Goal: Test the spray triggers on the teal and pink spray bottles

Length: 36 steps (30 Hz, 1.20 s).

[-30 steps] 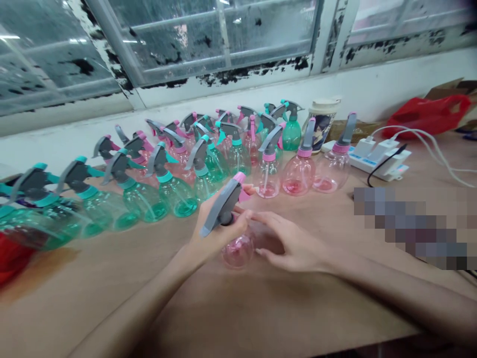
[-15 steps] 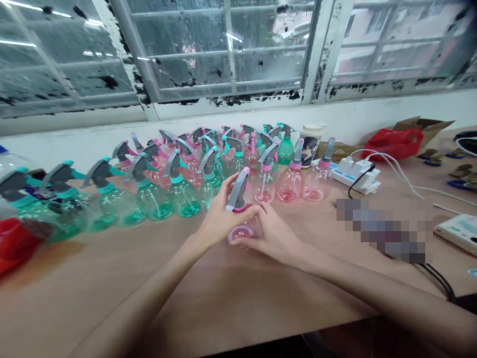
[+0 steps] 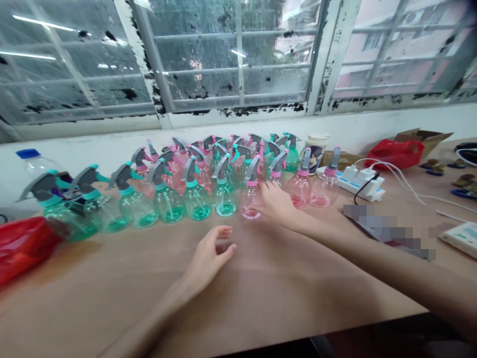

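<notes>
A clear pink spray bottle (image 3: 252,200) with a grey trigger head and pink collar stands upright at the front of the rows. My right hand (image 3: 278,205) grips it from the right side, thumb toward the front and fingers behind. Nearer the table edge, my left hand (image 3: 211,256) hovers with fingers curved and apart, holding nothing. Just left of the pink bottle is a green spray bottle (image 3: 224,199) with a teal collar. More green bottles, such as one spray bottle (image 3: 198,201), continue the front row leftward. To the right stands another pink spray bottle (image 3: 299,191).
Behind the front row, several pink and green bottles crowd toward the wall. A patterned cup (image 3: 316,151), a white power strip (image 3: 360,185) with cables and a red bag (image 3: 394,153) lie to the right. Another red bag (image 3: 28,246) sits at the left.
The pink bottle, earlier between both hands, has moved forward into the row with my right hand on it. My left hand has let go and drawn back toward me.
</notes>
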### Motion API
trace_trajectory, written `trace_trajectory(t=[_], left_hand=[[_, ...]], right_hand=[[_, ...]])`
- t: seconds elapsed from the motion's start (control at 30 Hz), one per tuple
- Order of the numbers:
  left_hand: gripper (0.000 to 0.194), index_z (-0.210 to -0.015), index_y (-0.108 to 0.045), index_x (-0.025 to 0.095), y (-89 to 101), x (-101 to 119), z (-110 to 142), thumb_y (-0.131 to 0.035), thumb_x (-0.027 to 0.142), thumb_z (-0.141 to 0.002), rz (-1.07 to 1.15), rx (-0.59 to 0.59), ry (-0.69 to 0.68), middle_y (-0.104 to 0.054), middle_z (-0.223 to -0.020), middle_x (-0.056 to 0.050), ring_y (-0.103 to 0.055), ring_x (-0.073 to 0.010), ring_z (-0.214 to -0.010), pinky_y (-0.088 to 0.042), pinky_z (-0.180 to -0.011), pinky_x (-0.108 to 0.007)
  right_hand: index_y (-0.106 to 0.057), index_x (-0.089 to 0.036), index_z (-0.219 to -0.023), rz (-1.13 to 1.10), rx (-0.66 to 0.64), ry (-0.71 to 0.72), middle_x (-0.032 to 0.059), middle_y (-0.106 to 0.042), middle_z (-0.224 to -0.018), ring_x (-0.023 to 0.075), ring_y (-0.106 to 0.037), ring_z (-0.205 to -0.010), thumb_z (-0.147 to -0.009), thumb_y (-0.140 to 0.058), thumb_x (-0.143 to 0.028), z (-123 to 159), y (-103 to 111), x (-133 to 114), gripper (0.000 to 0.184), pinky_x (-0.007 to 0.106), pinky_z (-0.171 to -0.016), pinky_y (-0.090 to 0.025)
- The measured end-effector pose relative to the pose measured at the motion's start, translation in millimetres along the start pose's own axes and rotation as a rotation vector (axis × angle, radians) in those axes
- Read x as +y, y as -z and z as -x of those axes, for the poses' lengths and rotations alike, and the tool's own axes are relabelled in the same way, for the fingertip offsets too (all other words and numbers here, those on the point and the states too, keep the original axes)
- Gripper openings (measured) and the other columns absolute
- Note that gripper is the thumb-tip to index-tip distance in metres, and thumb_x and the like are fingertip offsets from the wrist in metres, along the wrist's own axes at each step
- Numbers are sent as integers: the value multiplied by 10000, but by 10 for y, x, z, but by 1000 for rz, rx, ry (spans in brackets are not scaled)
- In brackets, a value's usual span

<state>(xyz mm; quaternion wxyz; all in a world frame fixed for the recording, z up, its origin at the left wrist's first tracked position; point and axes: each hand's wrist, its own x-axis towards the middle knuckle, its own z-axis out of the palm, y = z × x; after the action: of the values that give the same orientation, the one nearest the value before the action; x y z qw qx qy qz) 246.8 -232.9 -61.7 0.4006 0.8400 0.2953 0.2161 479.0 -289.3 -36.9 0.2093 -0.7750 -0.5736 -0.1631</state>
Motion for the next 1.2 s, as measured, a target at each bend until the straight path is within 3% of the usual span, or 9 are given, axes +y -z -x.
trace_trajectory(t=[0.2,0.53,0.63,0.73,0.8,0.87,1.0,1.2], left_hand=[[220,-1041,-595,209,-25,99,70,-579,248,-825,1,-111,19,-688,-1105,-91,-690,-248,-984,-561,-866,-421],[191,-996,-608,216,-159,135,-124,-586,223,-807,-15,-169,1,-718,-1013,-67,-693,-241,-968,-555,-821,-383],[217,-997,-607,216,-189,165,-207,-592,196,-782,8,-191,-2,-716,-1012,-60,-693,-229,-973,-559,-827,-364],[215,-989,-617,217,-207,226,-308,-597,202,-775,16,-183,3,-719,-1027,-61,-700,-229,-958,-561,-845,-376],[212,-982,-622,216,-228,261,-377,-600,213,-772,18,-179,11,-719,-1034,-65,-706,-235,-943,-557,-854,-388],[204,-979,-619,215,-269,274,-431,-597,222,-776,33,-186,18,-721,-1031,-66,-704,-238,-946,-549,-866,-396],[173,-974,-606,218,-374,238,-443,-577,230,-804,61,-214,20,-723,-982,-60,-696,-232,-956,-542,-861,-390],[226,-987,-621,228,-342,243,-323,-569,177,-773,27,-232,17,-718,-975,-46,-697,-210,-887,-559,-787,-347]], right_hand=[[-566,-114,-1177,35,-27,-56,206,-599,-1144,358,-522,-1147,-780,-744,-418,-92,41,-61,530,442,-799,-532],[-466,-50,-1342,21,-26,-71,234,-608,-1178,344,-535,-1152,-850,-683,-375,-181,32,-131,628,418,-839,-512],[-497,-72,-1326,5,-20,-52,210,-621,-1200,323,-565,-1133,-904,-603,-380,-89,132,-26,534,391,-802,-510],[-641,-150,-1099,-32,-24,-100,127,-701,-1056,282,-652,-968,-968,-477,-374,23,297,195,307,371,-748,-498],[-657,-171,-1028,-23,-1,-169,110,-721,-997,276,-671,-923,-968,-471,-376,62,387,352,283,369,-746,-487],[-641,-162,-1076,-9,31,-216,129,-717,-1033,290,-672,-954,-953,-501,-390,56,424,464,294,373,-758,-483],[-582,-105,-1190,-7,44,-247,188,-680,-1136,317,-663,-1009,-930,-543,-421,-66,337,511,411,379,-767,-481],[-614,-113,-1088,-21,11,-339,178,-703,-1041,325,-681,-944,-916,-548,-486,-255,199,490,416,370,-722,-482]])
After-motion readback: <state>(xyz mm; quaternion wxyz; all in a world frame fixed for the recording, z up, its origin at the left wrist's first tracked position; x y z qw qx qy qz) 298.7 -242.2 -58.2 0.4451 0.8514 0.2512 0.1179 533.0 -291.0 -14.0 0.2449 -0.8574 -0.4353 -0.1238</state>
